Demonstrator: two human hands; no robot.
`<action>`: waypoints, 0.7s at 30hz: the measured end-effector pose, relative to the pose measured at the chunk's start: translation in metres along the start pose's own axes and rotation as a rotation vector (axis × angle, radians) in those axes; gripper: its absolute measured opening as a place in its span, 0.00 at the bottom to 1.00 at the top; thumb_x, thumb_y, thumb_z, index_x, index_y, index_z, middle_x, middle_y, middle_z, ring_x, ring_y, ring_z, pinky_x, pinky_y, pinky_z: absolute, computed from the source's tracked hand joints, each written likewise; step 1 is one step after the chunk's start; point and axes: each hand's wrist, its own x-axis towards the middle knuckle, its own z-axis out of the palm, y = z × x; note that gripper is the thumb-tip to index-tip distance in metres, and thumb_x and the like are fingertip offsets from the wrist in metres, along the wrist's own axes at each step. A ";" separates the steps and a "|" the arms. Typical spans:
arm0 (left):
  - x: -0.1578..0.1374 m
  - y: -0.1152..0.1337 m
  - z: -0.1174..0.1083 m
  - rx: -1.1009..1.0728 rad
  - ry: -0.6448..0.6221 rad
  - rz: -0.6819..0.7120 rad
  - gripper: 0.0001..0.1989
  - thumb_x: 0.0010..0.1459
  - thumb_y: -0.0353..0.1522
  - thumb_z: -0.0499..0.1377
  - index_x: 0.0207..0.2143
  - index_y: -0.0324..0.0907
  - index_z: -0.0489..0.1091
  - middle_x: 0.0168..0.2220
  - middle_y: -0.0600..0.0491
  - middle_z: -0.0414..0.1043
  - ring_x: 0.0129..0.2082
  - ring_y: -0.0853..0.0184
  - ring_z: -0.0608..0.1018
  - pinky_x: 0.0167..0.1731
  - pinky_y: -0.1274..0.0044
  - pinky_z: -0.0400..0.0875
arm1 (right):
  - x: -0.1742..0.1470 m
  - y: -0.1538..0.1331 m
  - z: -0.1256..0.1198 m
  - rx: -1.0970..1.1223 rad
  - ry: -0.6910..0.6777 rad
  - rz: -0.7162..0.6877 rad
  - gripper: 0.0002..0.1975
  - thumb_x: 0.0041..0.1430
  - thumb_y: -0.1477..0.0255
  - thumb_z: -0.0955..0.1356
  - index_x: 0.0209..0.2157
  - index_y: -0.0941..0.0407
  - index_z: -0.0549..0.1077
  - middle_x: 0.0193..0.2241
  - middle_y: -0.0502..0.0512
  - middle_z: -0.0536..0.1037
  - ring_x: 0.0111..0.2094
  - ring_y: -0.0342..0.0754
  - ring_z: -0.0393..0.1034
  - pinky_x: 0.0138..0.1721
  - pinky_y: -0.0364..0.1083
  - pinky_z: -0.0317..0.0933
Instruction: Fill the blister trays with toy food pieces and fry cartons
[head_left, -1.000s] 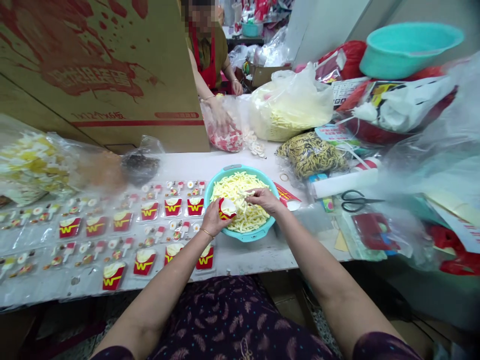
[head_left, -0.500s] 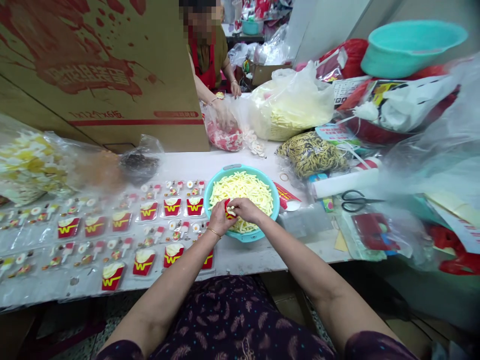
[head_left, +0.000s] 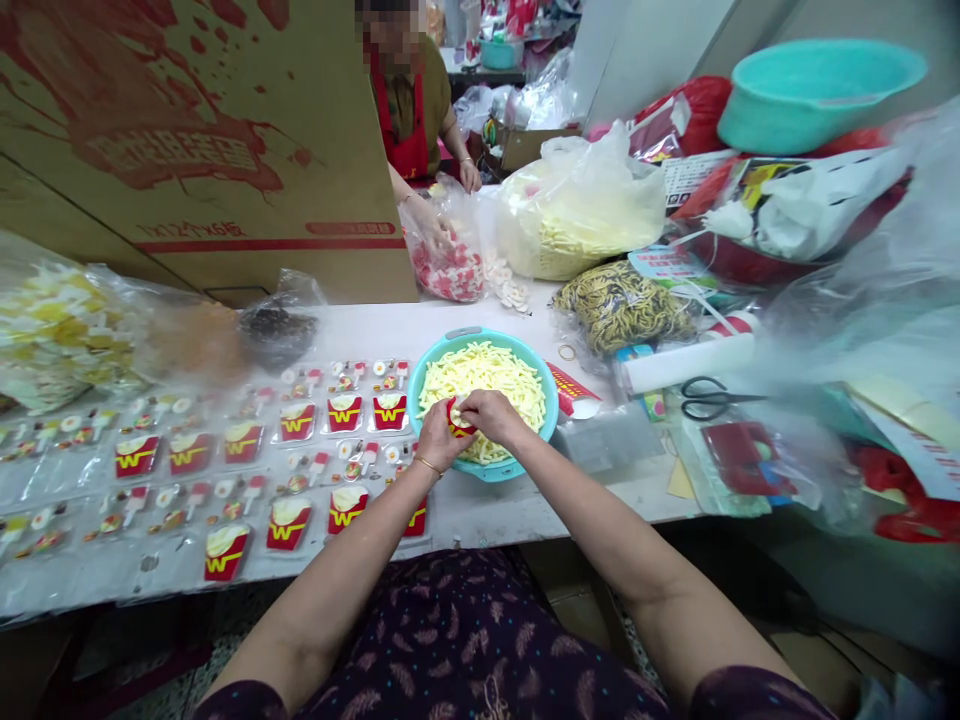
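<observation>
Over a turquoise basin (head_left: 553, 405) heaped with pale yellow toy fries (head_left: 495, 370), my left hand (head_left: 437, 440) grips a small red fries box (head_left: 455, 412) with yellow marking. My right hand (head_left: 491, 415) has its fingers pinched together at the top of that box; what they hold there is hidden. Left of the basin, several red boxes with a yellow W, such as one fries box (head_left: 345, 412), lie in clear plastic trays. Small toy pieces (head_left: 352, 374), among them fried eggs and red-and-white bits, sit in the same trays.
A large cardboard carton (head_left: 300, 180) stands at the back left. Across the table a co-worker's hand (head_left: 431, 225) reaches into a bag of red-and-white pieces (head_left: 450, 275). Right of the basin lie a bag of dark-and-yellow strips (head_left: 626, 305), scissors (head_left: 712, 398) and a red card (head_left: 574, 390).
My right fingers have shifted slightly at the mouth of the red box, while my left hand stays nearly still. The co-worker's hand has moved a little left over the bag.
</observation>
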 end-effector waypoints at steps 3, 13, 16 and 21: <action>-0.002 0.003 0.001 -0.027 0.030 -0.003 0.27 0.35 0.31 0.63 0.41 0.39 0.59 0.38 0.49 0.65 0.41 0.59 0.69 0.43 0.66 0.64 | 0.000 -0.003 0.009 0.039 -0.027 -0.024 0.10 0.47 0.81 0.63 0.23 0.57 0.75 0.26 0.51 0.75 0.31 0.44 0.67 0.33 0.41 0.55; -0.003 -0.005 -0.014 -0.397 -0.033 -0.219 0.40 0.28 0.36 0.68 0.45 0.39 0.54 0.43 0.47 0.65 0.44 0.61 0.70 0.45 0.67 0.63 | -0.020 0.042 -0.015 0.288 0.156 0.094 0.09 0.50 0.72 0.64 0.33 0.57 0.74 0.31 0.53 0.76 0.33 0.45 0.68 0.36 0.42 0.59; -0.005 -0.008 -0.016 -0.441 -0.028 -0.269 0.37 0.33 0.37 0.67 0.45 0.38 0.54 0.45 0.45 0.65 0.44 0.61 0.70 0.46 0.67 0.63 | -0.026 0.045 0.003 -0.024 0.035 0.216 0.08 0.47 0.70 0.67 0.31 0.57 0.74 0.32 0.56 0.75 0.35 0.48 0.68 0.35 0.44 0.58; -0.006 -0.020 -0.018 -0.412 -0.003 -0.294 0.34 0.36 0.37 0.65 0.46 0.38 0.56 0.45 0.44 0.66 0.45 0.60 0.71 0.46 0.66 0.64 | -0.030 0.046 0.034 -0.190 0.046 0.337 0.09 0.52 0.71 0.63 0.31 0.56 0.73 0.36 0.57 0.73 0.37 0.48 0.67 0.34 0.43 0.57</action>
